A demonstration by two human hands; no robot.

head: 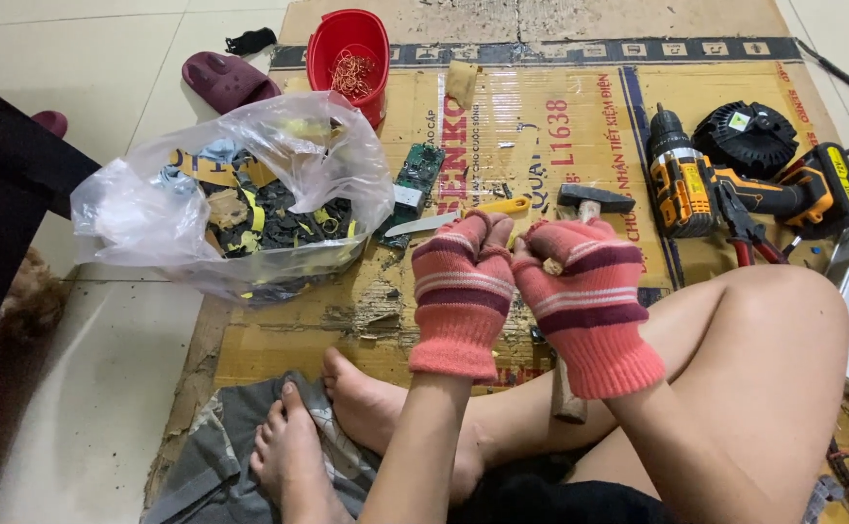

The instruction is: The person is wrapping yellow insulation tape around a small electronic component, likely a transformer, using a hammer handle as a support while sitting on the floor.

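Both my hands wear pink striped knit gloves and are raised close together above the cardboard. My left hand (461, 291) is curled into a fist, and whatever it may hold is hidden by the glove. My right hand (580, 291) is closed too, with a small tan piece (552, 265) showing between its fingers. Just beyond the hands lie a yellow-handled knife (458, 217) and a hammer (594, 201), whose wooden handle passes under my right hand.
A flattened cardboard sheet (541, 126) covers the floor. A clear plastic bag of dark scraps (240, 204) sits at left, with a green circuit board (415, 175) beside it and a red bucket (349, 49) behind. A yellow cordless drill (696, 180), black round part (747, 136) and red-handled pliers (749, 243) lie at right.
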